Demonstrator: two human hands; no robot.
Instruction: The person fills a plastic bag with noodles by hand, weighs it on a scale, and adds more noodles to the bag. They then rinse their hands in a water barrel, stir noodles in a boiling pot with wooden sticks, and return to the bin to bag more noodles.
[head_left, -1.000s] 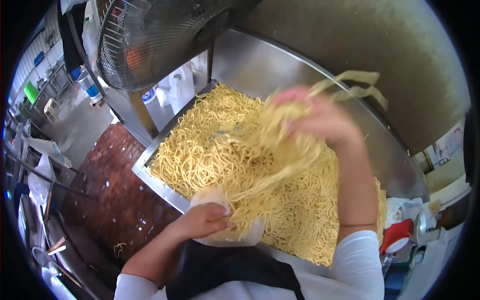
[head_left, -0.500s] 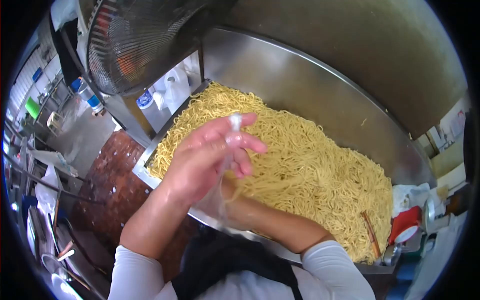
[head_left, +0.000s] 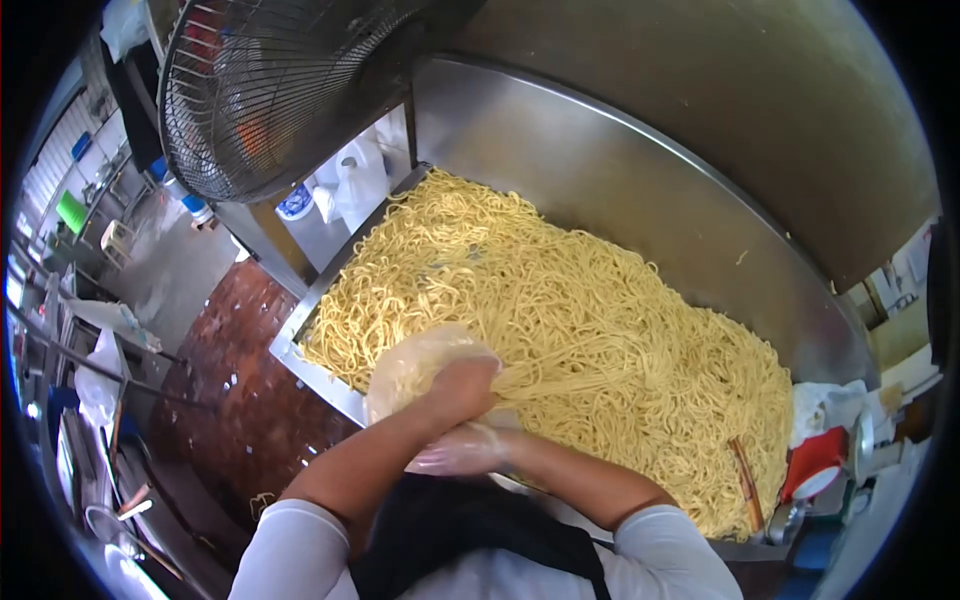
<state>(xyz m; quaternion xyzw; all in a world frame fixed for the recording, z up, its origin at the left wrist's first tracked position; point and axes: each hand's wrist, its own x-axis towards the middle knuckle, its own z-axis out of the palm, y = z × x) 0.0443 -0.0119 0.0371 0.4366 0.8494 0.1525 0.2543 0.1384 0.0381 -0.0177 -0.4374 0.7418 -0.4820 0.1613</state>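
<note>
A clear plastic bag (head_left: pixel 415 355) with pale yellow noodles showing through its film bulges out at the near left edge of the noodle heap. My left hand (head_left: pixel 468 388) is closed at the side of this bag, its fingers curled out of sight. Strands of noodle stretch from beside that fist toward the heap. Just below, my right hand (head_left: pixel 462 450) is wrapped in thin film and curls under the bag, close against my left wrist. The loose noodles (head_left: pixel 620 340) fill a wide metal tray (head_left: pixel 345 400).
A large caged fan (head_left: pixel 270 110) stands at upper left, near white jugs (head_left: pixel 360 190). Wooden sticks (head_left: pixel 745 485) lie on the noodles at right, beside a red container (head_left: pixel 815 460) and a plastic bag (head_left: pixel 825 410). A metal panel (head_left: pixel 600 160) rises behind the tray.
My left hand has come down from above the noodles and closed at the bag. My right hand has drawn back out of the noodles. The bag now bulges with noodles.
</note>
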